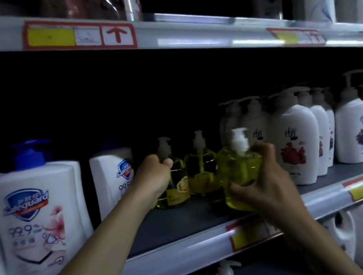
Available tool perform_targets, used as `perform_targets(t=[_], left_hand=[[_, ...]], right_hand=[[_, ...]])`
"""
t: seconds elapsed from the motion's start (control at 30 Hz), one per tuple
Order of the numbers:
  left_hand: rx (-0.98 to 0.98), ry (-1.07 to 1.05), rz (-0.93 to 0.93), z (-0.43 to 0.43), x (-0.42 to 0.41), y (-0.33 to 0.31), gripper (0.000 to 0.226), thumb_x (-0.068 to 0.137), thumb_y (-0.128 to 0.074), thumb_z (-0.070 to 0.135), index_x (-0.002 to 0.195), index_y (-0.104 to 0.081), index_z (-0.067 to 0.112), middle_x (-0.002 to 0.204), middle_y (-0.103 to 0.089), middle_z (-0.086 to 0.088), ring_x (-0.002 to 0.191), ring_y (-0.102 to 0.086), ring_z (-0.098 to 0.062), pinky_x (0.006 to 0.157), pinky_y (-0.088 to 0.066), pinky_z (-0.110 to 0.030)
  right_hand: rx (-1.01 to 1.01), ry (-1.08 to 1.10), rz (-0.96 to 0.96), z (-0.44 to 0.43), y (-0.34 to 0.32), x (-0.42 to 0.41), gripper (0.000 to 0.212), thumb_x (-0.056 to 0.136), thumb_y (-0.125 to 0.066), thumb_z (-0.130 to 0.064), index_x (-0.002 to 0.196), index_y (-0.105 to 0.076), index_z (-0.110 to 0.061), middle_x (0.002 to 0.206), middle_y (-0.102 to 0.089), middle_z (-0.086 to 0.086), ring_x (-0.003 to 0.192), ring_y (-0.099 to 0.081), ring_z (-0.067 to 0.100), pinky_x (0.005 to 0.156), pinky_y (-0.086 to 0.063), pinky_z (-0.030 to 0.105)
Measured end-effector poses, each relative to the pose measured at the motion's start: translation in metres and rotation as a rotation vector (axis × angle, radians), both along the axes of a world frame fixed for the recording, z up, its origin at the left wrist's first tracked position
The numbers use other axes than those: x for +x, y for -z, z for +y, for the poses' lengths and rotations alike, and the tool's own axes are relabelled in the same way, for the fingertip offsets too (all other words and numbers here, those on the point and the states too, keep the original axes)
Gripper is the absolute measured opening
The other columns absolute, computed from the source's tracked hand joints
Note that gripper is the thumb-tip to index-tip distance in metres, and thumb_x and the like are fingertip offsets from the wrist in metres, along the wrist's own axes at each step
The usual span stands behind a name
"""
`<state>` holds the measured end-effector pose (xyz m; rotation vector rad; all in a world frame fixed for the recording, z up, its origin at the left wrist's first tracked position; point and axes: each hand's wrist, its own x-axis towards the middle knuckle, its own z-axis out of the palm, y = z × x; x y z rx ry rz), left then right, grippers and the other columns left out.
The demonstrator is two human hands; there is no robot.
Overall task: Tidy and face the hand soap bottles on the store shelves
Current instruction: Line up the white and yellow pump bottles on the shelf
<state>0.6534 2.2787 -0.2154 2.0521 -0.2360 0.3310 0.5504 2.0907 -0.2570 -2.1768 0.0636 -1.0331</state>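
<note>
Three clear yellow pump bottles of hand soap stand on the middle shelf. My left hand grips the left yellow bottle at its shoulder, set back on the shelf. The middle yellow bottle stands untouched between my hands. My right hand curls round the front yellow bottle, which has a white pump and sits nearest the shelf edge. Whether that bottle rests on the shelf or is lifted is not visible.
White Safeguard bottles with blue pumps fill the shelf to the left. A row of white pump bottles with red and purple flowers stands to the right. Price-tag rails run along the shelf edges. More bottles sit above and below.
</note>
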Motion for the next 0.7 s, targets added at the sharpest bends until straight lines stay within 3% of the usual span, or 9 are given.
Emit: perform_targets(t=[0.07, 0.13, 0.2, 0.3, 0.37, 0.43, 0.53, 0.63, 0.7], left_hand=[[0.034, -0.003, 0.010, -0.001, -0.005, -0.001, 0.030, 0.101, -0.040, 0.031, 0.117, -0.049, 0.007, 0.116, -0.054, -0.013, 0.103, -0.050, -0.027, 0.087, -0.040, -0.035], [0.072, -0.002, 0.025, 0.001, -0.011, -0.004, 0.031, 0.100, -0.040, 0.031, 0.116, -0.050, 0.007, 0.121, -0.055, -0.017, 0.109, -0.051, -0.032, 0.094, -0.042, -0.037], [0.170, 0.006, -0.010, 0.007, -0.030, -0.008, 0.034, 0.098, -0.043, 0.029, 0.125, -0.049, 0.008, 0.131, -0.051, -0.018, 0.117, -0.050, -0.034, 0.101, -0.041, -0.038], [0.266, 0.036, -0.219, 0.030, -0.077, 0.004, 0.048, 0.098, -0.045, 0.025, 0.144, -0.035, 0.017, 0.142, -0.043, -0.005, 0.128, -0.044, -0.022, 0.106, -0.038, -0.034], [0.221, 0.003, -0.397, 0.053, -0.116, 0.021, 0.039, 0.097, -0.047, 0.025, 0.136, -0.048, 0.026, 0.131, -0.051, 0.010, 0.116, -0.052, -0.008, 0.101, -0.043, -0.032], [0.238, -0.086, -0.553, 0.081, -0.137, 0.041, 0.026, 0.094, -0.050, 0.020, 0.115, -0.064, 0.027, 0.115, -0.056, 0.018, 0.101, -0.057, -0.005, 0.089, -0.051, -0.032], [0.352, -0.296, -0.667, 0.120, -0.140, 0.063, 0.022, 0.085, -0.061, 0.009, 0.102, -0.070, 0.018, 0.115, -0.059, 0.005, 0.094, -0.064, -0.020, 0.073, -0.059, -0.042], [0.406, -0.371, -0.665, 0.148, -0.138, 0.076, 0.026, 0.075, -0.067, 0.001, 0.098, -0.073, 0.012, 0.118, -0.058, -0.006, 0.096, -0.064, -0.030, 0.074, -0.058, -0.046], [0.391, -0.388, -0.681, 0.161, -0.139, 0.082, 0.025, 0.075, -0.067, -0.002, 0.095, -0.073, 0.011, 0.117, -0.057, -0.007, 0.093, -0.063, -0.029, 0.075, -0.057, -0.045]], right_hand=[[0.006, 0.039, -0.006, -0.017, -0.003, 0.003, 0.076, 0.065, -0.082, -0.028, 0.119, -0.030, -0.034, 0.101, -0.062, 0.002, 0.078, -0.061, 0.018, 0.062, -0.044, 0.028], [0.035, 0.046, 0.019, -0.026, -0.006, 0.005, 0.075, 0.065, -0.084, -0.020, 0.119, -0.032, -0.028, 0.103, -0.061, 0.007, 0.084, -0.061, 0.024, 0.067, -0.041, 0.028], [0.031, 0.091, 0.048, -0.023, -0.008, 0.001, 0.080, 0.066, -0.084, -0.015, 0.127, -0.034, -0.019, 0.115, -0.054, 0.014, 0.103, -0.056, 0.032, 0.078, -0.042, 0.030], [-0.129, 0.194, -0.208, 0.010, -0.007, -0.020, 0.074, 0.069, -0.080, -0.013, 0.131, -0.040, -0.014, 0.125, -0.045, 0.015, 0.114, -0.045, 0.031, 0.092, -0.043, 0.040], [-0.120, -0.015, -0.279, 0.052, -0.009, -0.025, 0.058, 0.076, -0.074, -0.010, 0.126, -0.046, -0.016, 0.116, -0.053, 0.002, 0.104, -0.054, 0.020, 0.086, -0.049, 0.040], [-0.056, -0.323, -0.119, 0.095, -0.013, -0.012, 0.053, 0.082, -0.070, -0.012, 0.127, -0.044, -0.022, 0.114, -0.057, -0.008, 0.107, -0.058, 0.010, 0.084, -0.051, 0.032], [-0.040, -0.547, 0.120, 0.142, -0.017, 0.023, 0.078, 0.083, -0.071, -0.014, 0.144, -0.024, -0.027, 0.123, -0.046, -0.013, 0.115, -0.047, 0.003, 0.092, -0.045, 0.027], [0.093, -0.711, 0.303, 0.163, -0.018, 0.053, 0.102, 0.079, -0.074, -0.009, 0.149, -0.004, -0.031, 0.128, -0.049, -0.010, 0.116, -0.050, 0.012, 0.098, -0.046, 0.033], [0.202, -0.728, 0.374, 0.166, -0.020, 0.069, 0.096, 0.074, -0.077, -0.006, 0.143, -0.014, -0.025, 0.126, -0.058, 0.006, 0.113, -0.058, 0.022, 0.099, -0.050, 0.042]])
